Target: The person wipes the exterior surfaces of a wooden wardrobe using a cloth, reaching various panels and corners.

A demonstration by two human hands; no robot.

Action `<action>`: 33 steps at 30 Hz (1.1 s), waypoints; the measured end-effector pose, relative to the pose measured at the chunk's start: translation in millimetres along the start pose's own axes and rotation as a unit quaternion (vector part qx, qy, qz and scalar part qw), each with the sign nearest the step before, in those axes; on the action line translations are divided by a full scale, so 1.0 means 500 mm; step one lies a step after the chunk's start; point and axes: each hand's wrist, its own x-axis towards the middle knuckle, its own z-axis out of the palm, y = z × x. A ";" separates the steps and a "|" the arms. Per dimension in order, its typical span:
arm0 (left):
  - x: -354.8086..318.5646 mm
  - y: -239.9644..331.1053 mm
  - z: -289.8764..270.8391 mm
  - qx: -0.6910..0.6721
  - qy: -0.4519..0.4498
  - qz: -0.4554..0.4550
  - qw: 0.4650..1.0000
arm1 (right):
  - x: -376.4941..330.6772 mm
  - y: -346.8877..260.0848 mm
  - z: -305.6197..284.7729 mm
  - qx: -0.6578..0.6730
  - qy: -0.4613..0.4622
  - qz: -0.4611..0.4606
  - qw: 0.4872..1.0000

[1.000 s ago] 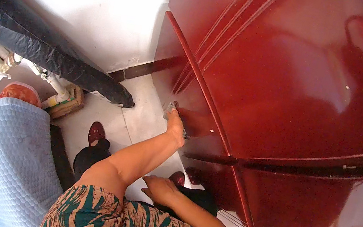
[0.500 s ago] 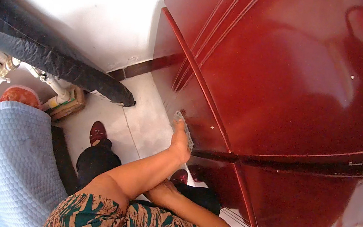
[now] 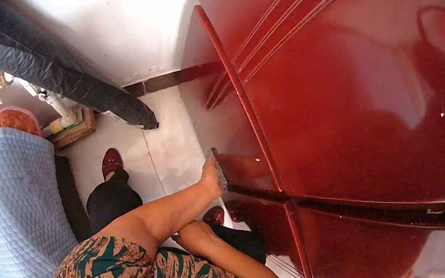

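Observation:
My left hand (image 3: 211,178) presses a crumpled grey cloth (image 3: 222,181) against the low left side of a glossy dark red cabinet (image 3: 346,129), near the dark gap between its upper and lower panels. The fingers are partly hidden by the hand itself, and they are closed on the cloth. My right hand (image 3: 192,235) rests low by my right knee, beneath the left forearm. Its fingers are mostly hidden, and nothing can be made out in them. A slim red trim strip (image 3: 250,108) runs down the cabinet front.
A long roll in black wrapping (image 3: 70,74) leans at the left, above a wooden-headed brush (image 3: 76,127) and white pipes (image 3: 56,103). A light blue quilted cover (image 3: 17,188) is close on my left. White wall (image 3: 102,15) and pale floor tiles (image 3: 172,125) lie beyond my shoes.
My left hand and the cloth have slid a little down along the cabinet's side, toward the gap. The right hand stays low by my knee. The view has shifted slightly.

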 end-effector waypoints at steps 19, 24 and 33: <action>0.112 0.144 -0.045 0.066 -0.005 0.167 0.984 | 0.001 -0.001 -0.013 -0.021 0.021 -0.041 0.999; 0.098 0.147 0.035 0.181 0.029 0.293 0.938 | 0.002 0.007 -0.006 0.004 0.026 -0.020 0.999; -0.132 0.070 0.216 0.460 -0.019 0.607 0.648 | 0.006 0.002 -0.003 0.049 0.048 -0.011 0.998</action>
